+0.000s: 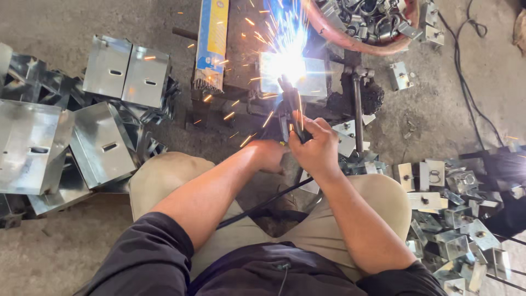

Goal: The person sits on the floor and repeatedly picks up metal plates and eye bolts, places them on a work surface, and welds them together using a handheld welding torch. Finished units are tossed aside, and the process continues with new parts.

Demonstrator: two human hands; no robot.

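Right hand [315, 148] closes tight around the dark electrode holder [290, 118], whose tip points toward twelve o'clock into a blinding white-blue arc on the small metal plate [315, 79], with orange sparks flying out on all sides. Left hand [268, 153] sits just at nine o'clock of the right one, curled and touching the holder's lower end; whether it truly grips I cannot tell. A black cable [263, 204] runs from the holder toward six o'clock between the knees. Folded galvanized boxes [104, 145] are stacked at nine o'clock; small metal brackets [455, 235] pile up at four o'clock. A blue-yellow electrode pack [212, 44] lies at eleven o'clock.
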